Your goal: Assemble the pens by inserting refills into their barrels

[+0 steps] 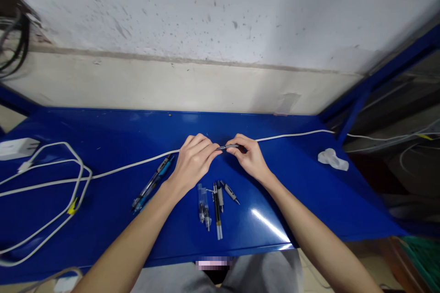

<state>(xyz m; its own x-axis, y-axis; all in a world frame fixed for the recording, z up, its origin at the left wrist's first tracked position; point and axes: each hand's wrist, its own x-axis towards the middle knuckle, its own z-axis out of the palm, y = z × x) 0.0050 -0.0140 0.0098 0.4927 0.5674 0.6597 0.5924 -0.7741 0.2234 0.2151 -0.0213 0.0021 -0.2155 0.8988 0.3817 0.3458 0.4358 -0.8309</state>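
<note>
Over the blue shelf, my left hand point(195, 158) and my right hand point(248, 154) meet at a slim pen part point(231, 146) with a grey grip. Both hands are closed: my right fingers pinch its grey section, and my left fingertips hold the thin dark end. What lies inside the left fingers is hidden. Just below are clear pen barrels point(204, 206), dark ink refills point(217, 213) and two grey pen grip sections, one upright point(220, 196) and one slanted point(230, 192). Left of my left wrist lie several pens point(151, 185) with grey and blue parts.
A white cable point(130, 165) runs across the blue shelf point(113, 128) behind my hands and loops at the left, near a white charger point(19, 147). Crumpled white plastic point(332, 159) sits at the right. A wall point(206, 84) stands behind; a blue post point(355, 110) rises at right.
</note>
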